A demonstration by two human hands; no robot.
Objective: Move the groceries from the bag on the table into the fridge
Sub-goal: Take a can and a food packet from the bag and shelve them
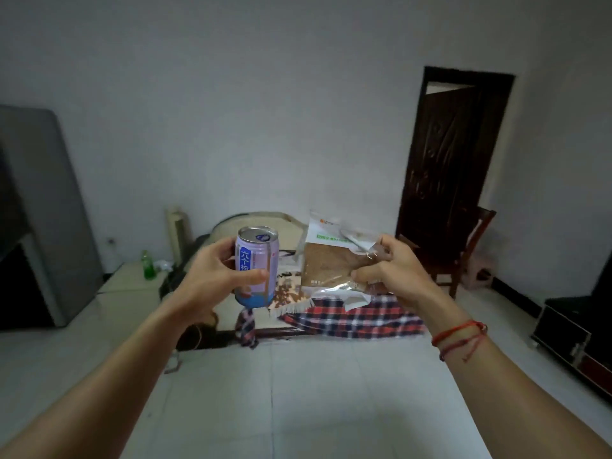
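Holding one grocery in each hand, a person faces the plaid-clothed worktop (357, 316), with the left hand (215, 276) curled round a pale lilac drinks can with blue lettering (256, 260) and the right hand (390, 273) pinching a clear plastic packet of brown food (328, 260) by its right edge. Both items hang in the air above the worktop's near side, well apart from the tall grey fridge (49, 210) at far left. The edge pinch looks like the weak point: the slick film could slide out between finger and thumb on the walk across the tiled floor. With both hands occupied, working a fridge door would likely be awkward, and whether that door stands open cannot be told. The can's top appears sealed, so its contents are hidden; the packet's film shows a flat brown block inside. A brown-and-white patterned packet (289, 294) lies on the cloth below the can, and the shopping bag itself cannot be made out for certain.
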